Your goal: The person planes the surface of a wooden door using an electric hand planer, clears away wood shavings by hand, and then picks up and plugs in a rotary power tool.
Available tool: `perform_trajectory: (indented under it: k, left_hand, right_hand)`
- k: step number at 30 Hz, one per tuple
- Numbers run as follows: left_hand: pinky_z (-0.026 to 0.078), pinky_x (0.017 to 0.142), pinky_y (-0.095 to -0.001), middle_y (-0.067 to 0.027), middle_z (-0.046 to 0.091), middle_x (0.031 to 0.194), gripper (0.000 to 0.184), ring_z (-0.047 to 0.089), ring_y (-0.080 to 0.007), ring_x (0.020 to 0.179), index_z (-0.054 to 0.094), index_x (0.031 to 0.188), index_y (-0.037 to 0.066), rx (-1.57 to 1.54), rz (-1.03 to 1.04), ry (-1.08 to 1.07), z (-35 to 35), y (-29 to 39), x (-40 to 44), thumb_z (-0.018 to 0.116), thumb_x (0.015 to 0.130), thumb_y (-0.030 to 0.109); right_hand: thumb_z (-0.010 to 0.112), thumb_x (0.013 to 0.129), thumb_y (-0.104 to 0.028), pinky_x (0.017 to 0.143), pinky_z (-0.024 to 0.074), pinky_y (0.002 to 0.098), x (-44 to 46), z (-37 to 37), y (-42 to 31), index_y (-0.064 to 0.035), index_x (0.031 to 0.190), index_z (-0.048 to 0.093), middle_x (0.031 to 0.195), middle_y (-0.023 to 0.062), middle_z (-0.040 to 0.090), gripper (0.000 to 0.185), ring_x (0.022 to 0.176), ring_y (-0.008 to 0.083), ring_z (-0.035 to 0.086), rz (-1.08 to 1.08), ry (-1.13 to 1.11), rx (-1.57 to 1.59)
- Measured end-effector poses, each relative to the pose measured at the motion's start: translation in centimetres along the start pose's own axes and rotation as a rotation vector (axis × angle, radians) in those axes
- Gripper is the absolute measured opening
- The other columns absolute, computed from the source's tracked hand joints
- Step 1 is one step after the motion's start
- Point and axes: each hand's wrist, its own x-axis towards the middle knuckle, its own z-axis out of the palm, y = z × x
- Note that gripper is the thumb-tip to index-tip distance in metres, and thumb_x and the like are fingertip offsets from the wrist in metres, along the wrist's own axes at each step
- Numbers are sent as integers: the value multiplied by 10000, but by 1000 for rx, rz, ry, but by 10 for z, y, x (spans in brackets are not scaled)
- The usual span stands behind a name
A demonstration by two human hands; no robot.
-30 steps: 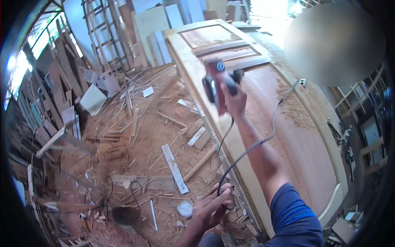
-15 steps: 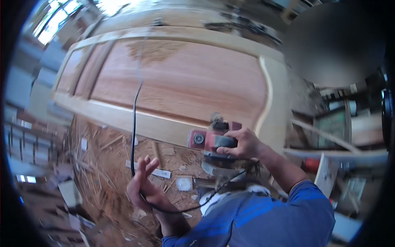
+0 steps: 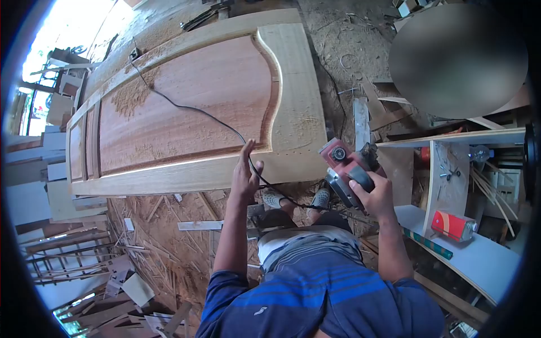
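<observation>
My right hand [image 3: 377, 197] is wrapped round the dark handle of a red electric hand planer [image 3: 339, 153], held up off the near right corner of a wooden door panel [image 3: 296, 107]. Beside the door's near edge, my left hand [image 3: 244, 177] is open, its fingers straight and upright. The planer's black cord [image 3: 211, 115] runs over the panel, passes against my left hand by the thumb and trails toward my right side. Wood shavings [image 3: 135, 97] lie in the door's recessed panel and along its frame.
Wood scraps and shavings [image 3: 160, 231] cover the floor around my feet. To the right, a white shelf unit [image 3: 479, 253] holds a red can [image 3: 452, 226] and a green tube [image 3: 427, 243]. Stacked boards [image 3: 42, 169] stand at the left. A dark tool [image 3: 205, 16] lies behind the door.
The planer has moved right, away from the door's near edge, and tilted in my right hand. My left hand has risen toward the door with the cord against it. The view has shifted.
</observation>
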Motion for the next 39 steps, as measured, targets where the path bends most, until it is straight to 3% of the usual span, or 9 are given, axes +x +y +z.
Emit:
perform_trajectory:
  k: [5, 6, 9, 12, 19, 23, 29, 33, 39]
  left_hand:
    - [343, 1298, -492, -293, 486, 1659, 904, 448, -418, 1577, 376, 1659, -40, 19, 136, 179, 15, -61, 23, 614, 1071, 604]
    - [346, 1296, -493, -294, 479, 1664, 909, 446, -422, 1576, 378, 1658, -41, 74, 147, 214, 11, -63, 27, 610, 1071, 613]
    - [332, 1301, -517, -296, 449, 1684, 941, 435, -431, 1573, 344, 1676, -38, 309, 160, 320, -5, -68, 37, 596, 1072, 639]
    - [256, 1334, -539, -301, 401, 1716, 935, 379, -426, 1612, 292, 1700, -25, 510, 163, 364, -37, -84, 42, 593, 1083, 611]
    - [205, 1361, -523, -294, 294, 1770, 1059, 288, -411, 1662, 238, 1708, -34, -68, 217, 422, -42, -93, 44, 645, 1031, 672]
    - [130, 1378, -531, -280, 275, 1792, 1021, 251, -399, 1681, 242, 1713, 0, -234, 143, 368, -54, -107, 41, 537, 1048, 717]
    - [141, 1376, -527, -291, 267, 1788, 1054, 246, -403, 1681, 222, 1710, -36, -235, 181, 334, -61, -108, 41, 497, 1050, 738]
    - [149, 1376, -535, -302, 269, 1784, 1077, 241, -409, 1682, 218, 1707, -43, -247, 158, 332, -61, -98, 40, 503, 1039, 752]
    - [176, 1371, -547, -302, 287, 1773, 1061, 274, -412, 1670, 235, 1703, -34, -263, 180, 298, -60, -95, 39, 580, 1032, 711]
  right_hand:
    - [844, 916, -299, 725, 600, 418, -18, 3, 14, 23, 1055, 797, 839, 201, 787, 353, 771, 293, 794, 80, -1, 24]
    - [826, 926, -387, 727, 610, 489, -19, 11, 16, -24, 1067, 775, 833, 222, 774, 392, 798, 416, 786, 67, 16, 23]
    - [823, 937, -303, 725, 604, 457, -22, 29, 3, 9, 1053, 760, 817, 229, 764, 339, 784, 369, 796, 64, -2, 33]
    - [813, 942, -358, 715, 600, 512, -23, 56, -12, -17, 1033, 723, 807, 235, 749, 364, 783, 444, 769, 50, 5, 17]
    - [798, 966, -339, 696, 603, 513, -16, 126, -54, -8, 1091, 700, 865, 252, 758, 368, 789, 457, 768, 112, 43, 72]
    - [785, 984, -320, 713, 609, 511, -2, 150, -80, -1, 1118, 705, 882, 254, 765, 355, 804, 454, 776, 98, 79, 76]
    - [782, 987, -332, 728, 618, 507, 11, 173, -104, 6, 1136, 702, 862, 252, 765, 378, 812, 457, 781, 104, 124, 36]
    - [778, 994, -294, 793, 623, 443, 21, 193, -102, 3, 1253, 734, 976, 230, 794, 396, 914, 389, 810, 199, 143, 34]
    - [778, 1000, -306, 746, 620, 464, 55, 206, -121, 10, 1152, 734, 903, 232, 781, 354, 858, 418, 799, 164, 268, 73]
